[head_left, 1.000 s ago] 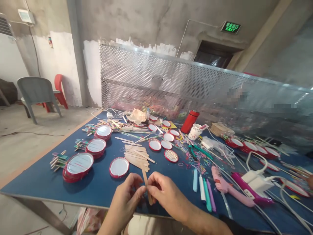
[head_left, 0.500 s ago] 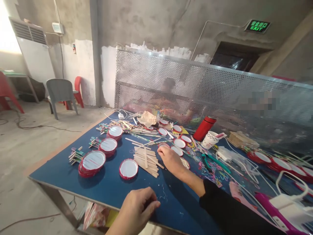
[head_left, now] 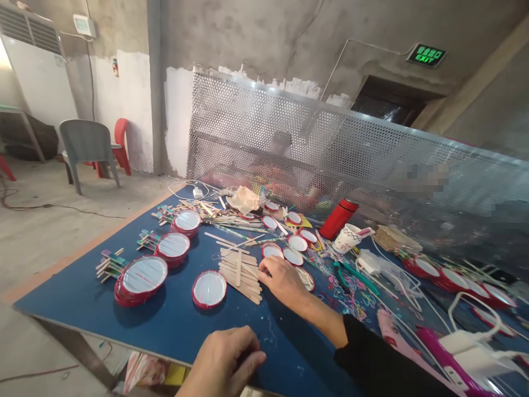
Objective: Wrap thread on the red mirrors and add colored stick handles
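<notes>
My right hand [head_left: 285, 282] reaches over the table to the right edge of a pile of flat wooden craft sticks [head_left: 235, 278]. Its thumb and fingers are closed on the end of one stick, whose tip the hand covers. One single stick [head_left: 238, 268] lies lengthwise across the top of the pile. Close to the table's front edge, my left hand [head_left: 231, 355] is loosely curled, thumb apart from the fingers, with nothing visible in it. A round white disc with a red rim [head_left: 209, 289] lies just left of the pile.
Stacks of red-rimmed discs with stick handles [head_left: 142, 275] stand on the left. Further back are a red bottle [head_left: 339, 219], a paper cup [head_left: 349, 238], green pliers [head_left: 355, 277] and scattered rubber bands. A pink glue gun [head_left: 390, 328] and a purple power strip [head_left: 442, 353] lie right. A perforated metal screen [head_left: 248, 121] stands behind.
Both hands were together around a craft stick; that stick now lies on the pile. My right hand went forward past the pile, then came back to its edge. My left hand stayed near the front.
</notes>
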`<state>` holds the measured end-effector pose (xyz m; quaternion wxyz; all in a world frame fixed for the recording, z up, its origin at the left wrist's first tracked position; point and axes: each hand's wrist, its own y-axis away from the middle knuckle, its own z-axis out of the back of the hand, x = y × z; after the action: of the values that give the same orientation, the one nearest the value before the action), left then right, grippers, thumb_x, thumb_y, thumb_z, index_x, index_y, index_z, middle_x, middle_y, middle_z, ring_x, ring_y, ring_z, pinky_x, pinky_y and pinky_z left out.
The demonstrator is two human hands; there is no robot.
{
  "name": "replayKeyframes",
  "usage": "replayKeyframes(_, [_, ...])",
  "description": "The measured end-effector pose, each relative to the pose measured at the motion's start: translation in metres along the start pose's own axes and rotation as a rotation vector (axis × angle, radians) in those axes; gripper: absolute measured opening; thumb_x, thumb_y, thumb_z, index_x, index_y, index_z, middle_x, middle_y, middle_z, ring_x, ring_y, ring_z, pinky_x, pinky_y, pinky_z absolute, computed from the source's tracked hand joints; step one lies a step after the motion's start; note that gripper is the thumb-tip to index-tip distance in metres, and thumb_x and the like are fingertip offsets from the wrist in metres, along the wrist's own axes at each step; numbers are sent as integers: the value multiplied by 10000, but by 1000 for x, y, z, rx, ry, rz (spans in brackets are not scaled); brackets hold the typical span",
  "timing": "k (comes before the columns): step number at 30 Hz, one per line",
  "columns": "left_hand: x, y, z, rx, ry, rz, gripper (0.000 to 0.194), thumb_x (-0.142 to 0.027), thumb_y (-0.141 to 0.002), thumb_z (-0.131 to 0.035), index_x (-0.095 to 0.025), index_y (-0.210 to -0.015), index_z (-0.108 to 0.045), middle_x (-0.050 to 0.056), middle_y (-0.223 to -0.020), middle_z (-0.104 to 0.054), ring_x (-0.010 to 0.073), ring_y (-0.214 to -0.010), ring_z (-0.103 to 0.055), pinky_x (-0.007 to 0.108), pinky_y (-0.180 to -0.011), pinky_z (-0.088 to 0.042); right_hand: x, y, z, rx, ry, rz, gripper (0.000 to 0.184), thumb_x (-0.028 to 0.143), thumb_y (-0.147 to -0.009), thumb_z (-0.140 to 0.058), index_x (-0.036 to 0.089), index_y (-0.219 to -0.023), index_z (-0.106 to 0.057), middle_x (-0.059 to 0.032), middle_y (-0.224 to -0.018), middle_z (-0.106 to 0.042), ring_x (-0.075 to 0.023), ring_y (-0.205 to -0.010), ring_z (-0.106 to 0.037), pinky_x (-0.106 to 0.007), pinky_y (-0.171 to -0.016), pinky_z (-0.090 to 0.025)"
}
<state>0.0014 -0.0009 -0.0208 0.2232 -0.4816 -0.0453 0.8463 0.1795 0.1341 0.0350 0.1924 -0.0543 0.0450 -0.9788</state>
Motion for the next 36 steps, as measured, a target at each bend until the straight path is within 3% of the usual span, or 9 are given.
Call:
replayKeyframes(5, [4,0,-3,-21,12,-6,154,-207,-929,-613,-208,-781,-656,-8,-702,-725,123,-604,-612,180,-574,-409,-24,-17,5,-35,125,-139,309,263,-971,-641,118,-1243,-651,-198,-1271,-668,-327,-1200,-614,-430,-967,-469])
replayKeyframes(10, [4,-2,-3,-24,-19,-10,138,-198,-910,-626,-207,-776,-658,-5,-701,-736,122,-598,-619,175,-566,-415,-43,-31,0,37,191,-78,355,408,-967,-697,170,-1228,-659,-82,-1213,-700,-252,-1115,-673,-459,-960,-541])
replayKeyframes(15, [-4,-5,6,31,-80,-16,166,-202,-943,-589,-204,-792,-659,-3,-721,-745,116,-616,-642,157,-581,-438,-34,-25,0,-16,285,44,154,258,-1029,-597,150,-1040,-706,-74,-1098,-721,-233,-1073,-663,-449,-987,-496])
replayKeyframes(19, [-7,-6,11,34,-101,-36,196,-211,-958,-568,-210,-781,-651,-14,-684,-732,115,-581,-640,151,-555,-444,-29,9,13,-56,331,117,315,84,-1024,-416,134,-1005,-726,-164,-1049,-726,-275,-1009,-629,-433,-934,-426])
replayKeyframes(24, [0,-7,11,40,-111,-86,226,-235,-981,-545,-218,-774,-636,-22,-659,-723,121,-565,-657,153,-546,-451,-23,92,15,24,354,146,275,90,-987,-498,197,-942,-747,-114,-956,-748,-276,-922,-639,-419,-873,-419])
replayKeyframes(29, [1,-8,12,42,-115,-100,239,-276,-997,-543,-225,-783,-633,-31,-656,-716,122,-564,-666,151,-546,-461,-46,130,20,89,344,13,264,196,-1046,-514,219,-901,-734,-76,-936,-757,-254,-918,-677,-408,-857,-451])
replayKeyframes(32, [-2,-8,13,32,-133,-97,252,-287,-1000,-533,-225,-774,-626,-36,-644,-710,121,-552,-662,152,-540,-463,-79,116,31,85,373,-153,303,164,-1066,-454,223,-947,-726,-106,-1014,-753,-263,-1010,-683,-418,-911,-477])
replayKeyframes(35, [-5,-9,14,18,-146,-95,252,-285,-992,-536,-227,-761,-617,-44,-636,-708,117,-547,-663,149,-537,-462,-109,95,38,126,373,-264,142,281,-1034,-604,190,-1073,-706,-70,-1119,-728,-230,-1060,-685,-440,-968,-532])
replayKeyframes(36, [-6,-9,13,12,-147,-97,251,-285,-987,-539,-228,-754,-614,-47,-630,-707,116,-542,-663,147,-533,-460,-116,89,39,146,361,-283,184,321,-1016,-643,177,-1117,-695,-65,-1157,-716,-227,-1073,-686,-457,-972,-545])
